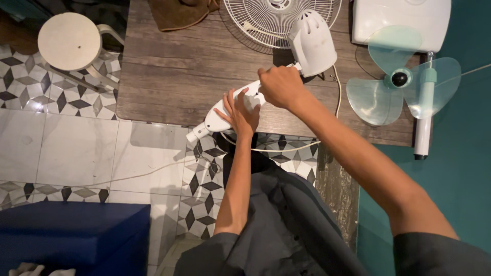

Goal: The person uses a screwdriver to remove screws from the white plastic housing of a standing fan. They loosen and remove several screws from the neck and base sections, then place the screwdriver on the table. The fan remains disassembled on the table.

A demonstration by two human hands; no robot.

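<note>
Fan body (266,82) | both hands | wooden table (174,76) | patterned tile floor (66,97)

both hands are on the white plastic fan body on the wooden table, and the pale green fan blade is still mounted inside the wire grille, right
Not quite. The head view shows the pale green three-lobed fan blade lying loose on the wooden table, apart from the white wire grille. Both hands, left and right, do grip the white plastic fan body.

wire fan guard (276,20): top cut by frame | white base (404,20): top cut off | fan neck (225,115): middle hidden under hands
</note>
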